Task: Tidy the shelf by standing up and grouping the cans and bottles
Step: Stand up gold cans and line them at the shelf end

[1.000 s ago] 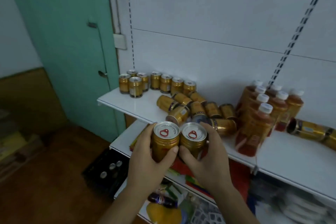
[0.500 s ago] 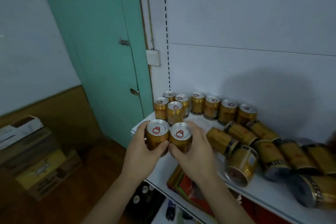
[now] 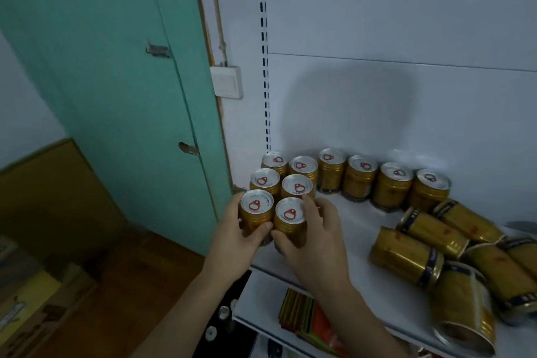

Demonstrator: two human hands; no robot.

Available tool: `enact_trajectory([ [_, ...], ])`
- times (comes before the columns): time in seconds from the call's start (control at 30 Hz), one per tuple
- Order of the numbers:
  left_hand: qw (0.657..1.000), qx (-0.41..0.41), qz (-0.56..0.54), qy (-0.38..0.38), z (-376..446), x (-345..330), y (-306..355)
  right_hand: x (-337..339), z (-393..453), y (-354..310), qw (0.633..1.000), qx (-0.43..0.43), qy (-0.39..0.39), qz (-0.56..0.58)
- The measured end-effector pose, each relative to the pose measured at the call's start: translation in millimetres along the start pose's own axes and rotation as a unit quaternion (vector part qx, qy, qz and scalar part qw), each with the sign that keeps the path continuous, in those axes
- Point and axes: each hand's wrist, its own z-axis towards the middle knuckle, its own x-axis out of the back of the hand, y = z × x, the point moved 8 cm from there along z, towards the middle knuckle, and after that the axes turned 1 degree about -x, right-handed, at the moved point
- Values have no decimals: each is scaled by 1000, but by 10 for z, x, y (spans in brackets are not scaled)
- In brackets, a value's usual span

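Since a second ago both hands have carried their two gold cans leftward along the shelf [image 3: 354,244] to its left end, and the pair now stands upright at the front of the upright group there.

Head view: the left hand [image 3: 232,244] is curled round the left can [image 3: 257,212], thumb across its front. The right hand [image 3: 313,238] grips the right can [image 3: 290,221], thumb low on its front and fingers wrapped behind, one fingertip reaching up past the lid. The two held cans touch each other side by side, and the hands are close together, thumbs almost meeting between them. Whether the cans' bases rest on the shelf I cannot tell, since the hands cover them.

Just behind them stand two more upright cans [image 3: 297,185], and behind those a row of upright cans [image 3: 360,176] runs along the white back panel [image 3: 406,110]. To the right, well apart from the hands, a heap of gold cans lying on their sides [image 3: 436,253] spreads toward the shelf's front edge.

Left of the shelf is a green door [image 3: 116,81], with a white switch box [image 3: 226,82] on the wall beside it. Below, a lower shelf [image 3: 261,296] holds coloured packets [image 3: 308,317].
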Motion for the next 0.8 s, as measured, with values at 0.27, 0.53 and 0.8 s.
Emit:
enact_trajectory([
  [0.27,991,-103,32,-73,288,-106,-58,-7,-69,-106,991,-34,56,-117],
  [0.53,945,-268,186,37,104,-9,493,333,-409,-113,953,-55,72,-288],
  [0.8,896,-400,180,-67,-750,-1034,1237,1241,-1126,226,935,-82,142,-315],
])
